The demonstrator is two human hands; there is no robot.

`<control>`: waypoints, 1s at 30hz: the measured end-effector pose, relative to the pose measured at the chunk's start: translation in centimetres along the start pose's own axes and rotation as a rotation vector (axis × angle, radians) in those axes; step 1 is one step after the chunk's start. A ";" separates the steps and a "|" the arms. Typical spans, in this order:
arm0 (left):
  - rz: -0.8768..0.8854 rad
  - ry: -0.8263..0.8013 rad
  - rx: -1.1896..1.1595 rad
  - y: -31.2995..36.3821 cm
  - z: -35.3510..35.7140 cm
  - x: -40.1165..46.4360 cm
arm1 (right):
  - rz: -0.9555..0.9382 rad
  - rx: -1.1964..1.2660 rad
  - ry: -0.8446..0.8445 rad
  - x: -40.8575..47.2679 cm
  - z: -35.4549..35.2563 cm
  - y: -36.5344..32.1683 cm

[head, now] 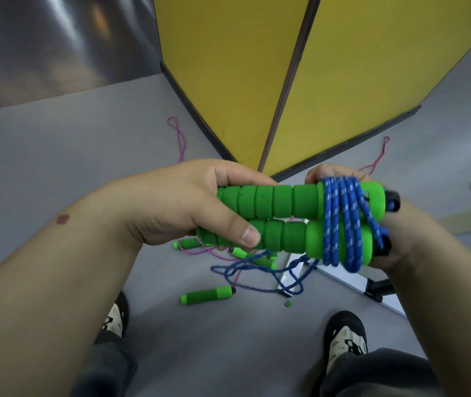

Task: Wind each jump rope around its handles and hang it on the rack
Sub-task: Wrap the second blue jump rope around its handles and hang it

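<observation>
Closest to me, left hand [171,207] has its grip curled round both green handles [271,219], held side by side. Right hand [400,233] is at the cap end, fingers closed around the blue rope [343,222], which already has a handful of turns on. So winding's partway, I'd guess: plenty of blue slack hangs to the floor [42,153]. Further down there, a pink rope [181,144] and loose handles [207,295] lie untouched. Can't see the rack.
</observation>
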State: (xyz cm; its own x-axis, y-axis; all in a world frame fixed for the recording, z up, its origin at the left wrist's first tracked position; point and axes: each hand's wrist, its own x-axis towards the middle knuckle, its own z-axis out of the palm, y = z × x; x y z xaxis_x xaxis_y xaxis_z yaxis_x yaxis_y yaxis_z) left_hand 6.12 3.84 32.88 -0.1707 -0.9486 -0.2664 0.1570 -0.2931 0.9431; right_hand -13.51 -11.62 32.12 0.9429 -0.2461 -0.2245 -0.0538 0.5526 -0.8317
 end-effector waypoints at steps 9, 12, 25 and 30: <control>0.066 0.549 -0.066 -0.1 0.6 1.6 | 0.068 -0.638 0.359 0.2 0.8 1.2; 0.085 0.718 0.083 -0.6 0.5 2.1 | 0.078 -1.040 0.377 0.0 1.3 1.3; -0.023 0.717 0.673 -1.0 0.0 2.1 | -0.136 -0.970 0.480 -1.2 2.2 -0.7; -0.043 0.627 0.669 -0.9 0.1 2.0 | -0.289 -0.956 0.583 -1.0 1.6 -0.6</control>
State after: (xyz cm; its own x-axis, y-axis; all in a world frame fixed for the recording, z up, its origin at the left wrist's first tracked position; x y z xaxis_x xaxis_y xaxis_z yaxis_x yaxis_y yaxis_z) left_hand 5.56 2.18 31.54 0.4260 -0.8869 -0.1786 -0.4667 -0.3845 0.7964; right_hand -13.92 -10.41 33.73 0.6789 -0.7330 0.0431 -0.3227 -0.3505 -0.8792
